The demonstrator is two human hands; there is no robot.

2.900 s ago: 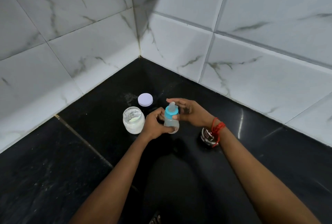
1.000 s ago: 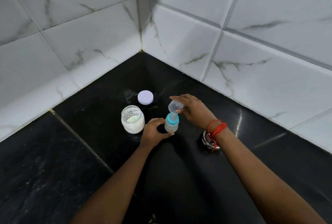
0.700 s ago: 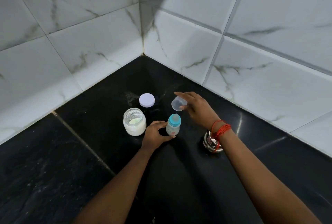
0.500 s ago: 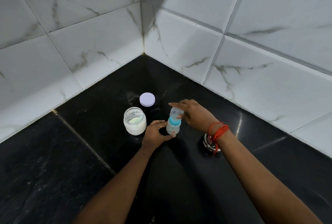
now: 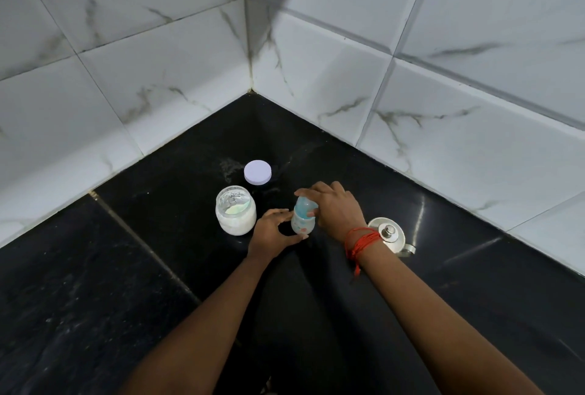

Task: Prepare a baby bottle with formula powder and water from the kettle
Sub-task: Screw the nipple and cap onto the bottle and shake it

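While the left hand [image 5: 273, 233] grips the bottle [image 5: 302, 226], upright on the counter [image 5: 152, 274] beside the open powder jar [image 5: 235, 212], the right hand [image 5: 337, 211] pinches its clear cap [image 5: 304, 204]. Capping appears to be in hand; the next move calls for a square, downward press.

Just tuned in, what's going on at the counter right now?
A person is working on the baby bottle standing on the black counter. The left hand holds its lower body, while the right hand grips the clear cap over its teat. The powder jar stands open to the left, its lilac lid lying behind it. A steel kettle sits to the right.
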